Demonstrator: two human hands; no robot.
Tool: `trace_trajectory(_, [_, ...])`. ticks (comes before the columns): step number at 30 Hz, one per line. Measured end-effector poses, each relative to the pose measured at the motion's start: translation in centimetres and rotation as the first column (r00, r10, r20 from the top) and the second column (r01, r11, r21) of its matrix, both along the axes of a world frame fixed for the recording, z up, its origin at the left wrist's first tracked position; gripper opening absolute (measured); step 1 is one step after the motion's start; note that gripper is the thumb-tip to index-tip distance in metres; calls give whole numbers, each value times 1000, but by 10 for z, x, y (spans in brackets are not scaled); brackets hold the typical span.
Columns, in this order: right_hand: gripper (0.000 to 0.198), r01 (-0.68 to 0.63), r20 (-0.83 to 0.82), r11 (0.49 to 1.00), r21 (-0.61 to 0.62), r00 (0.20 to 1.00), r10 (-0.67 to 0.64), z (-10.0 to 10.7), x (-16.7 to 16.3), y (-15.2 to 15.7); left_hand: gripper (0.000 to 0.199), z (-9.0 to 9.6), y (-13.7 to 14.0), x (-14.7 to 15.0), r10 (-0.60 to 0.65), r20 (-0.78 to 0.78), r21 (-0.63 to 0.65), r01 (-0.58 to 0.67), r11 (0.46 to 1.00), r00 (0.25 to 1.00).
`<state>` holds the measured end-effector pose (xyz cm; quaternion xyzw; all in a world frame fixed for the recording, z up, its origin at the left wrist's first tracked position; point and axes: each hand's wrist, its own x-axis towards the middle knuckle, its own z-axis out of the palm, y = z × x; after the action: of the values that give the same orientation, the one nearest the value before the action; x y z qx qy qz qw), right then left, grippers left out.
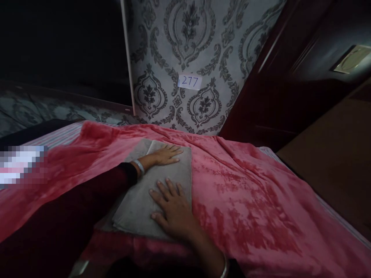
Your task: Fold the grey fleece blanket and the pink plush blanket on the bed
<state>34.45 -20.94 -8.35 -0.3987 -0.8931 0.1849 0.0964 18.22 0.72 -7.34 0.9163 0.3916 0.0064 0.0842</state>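
Observation:
A grey folded cloth [136, 204], perhaps a towel, lies flat on a pink plush blanket [232, 193]. Its left part shows a second layer with a raised edge. My left hand [166, 155] rests flat near the cloth's far end, fingers spread and pointing right. Closer to me, my right hand [172, 210] lies on the cloth's near right part, its fingers apart and pointing forward. Both palms are down, and neither hand grips anything. Each wrist wears a silvery bangle.
Behind the blanket stands a patterned wall with a paper label [189, 82] reading 277. A large dark screen [63, 50] is at upper left. On the right are a dark red door [290, 88] and a brown panel [333, 154]. Striped fabric [62, 135] shows under the blanket.

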Motion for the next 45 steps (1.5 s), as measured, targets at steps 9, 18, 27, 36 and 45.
trace_trajectory(9, [66, 15, -22, 999, 32, 1000, -14, -5, 0, -1, 69, 0, 12, 6, 254, 28, 85, -256, 963, 967])
trace_trajectory(18, [66, 8, 36, 999, 35, 999, -9, -2, 0, 0, 73, 17, -10, -12, 395, -21, 76, -393, 917, 918])
trace_trajectory(27, [65, 10, 37, 998, 62, 999, -12, -4, -1, -3, 72, -1, -40, -59, 314, 41, 37, -315, 948, 949])
trace_trajectory(36, [65, -11, 69, 997, 73, 998, 6, -8, -1, -47, 74, 9, -34, -49, 391, 12, 9, -392, 920, 920])
trace_trajectory(45, [53, 17, 5, 999, 48, 1000, -17, 10, 4, -52, 69, 7, -120, -57, 152, 86, 40, -156, 987, 985])
